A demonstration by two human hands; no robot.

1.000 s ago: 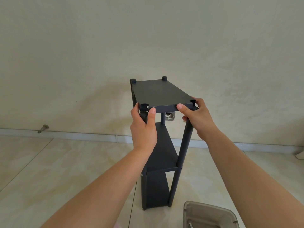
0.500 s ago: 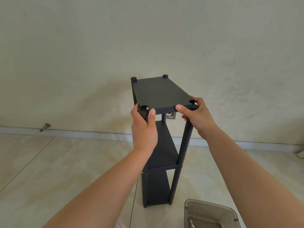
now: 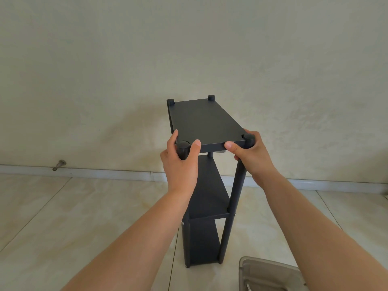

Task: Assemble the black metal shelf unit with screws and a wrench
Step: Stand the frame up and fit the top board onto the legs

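Observation:
The black metal shelf unit (image 3: 204,120) stands upright on the tiled floor, with three flat shelves between four round posts. My left hand (image 3: 180,164) grips the near left post just under the top shelf, thumb against the shelf's front edge. My right hand (image 3: 249,156) grips the near right post at the top corner, thumb on the front edge. A small silver bracket (image 3: 222,151) shows under the top shelf. No wrench or loose screws are in sight.
A grey plastic container (image 3: 270,274) sits on the floor at the lower right, close to the shelf's base. A metal door stopper (image 3: 59,164) sticks out of the white baseboard at the left. A plain wall rises right behind the shelf.
The shelf unit has tipped slightly, so its top sits flatter and a little higher in view. Both hands keep their grip on the near posts.

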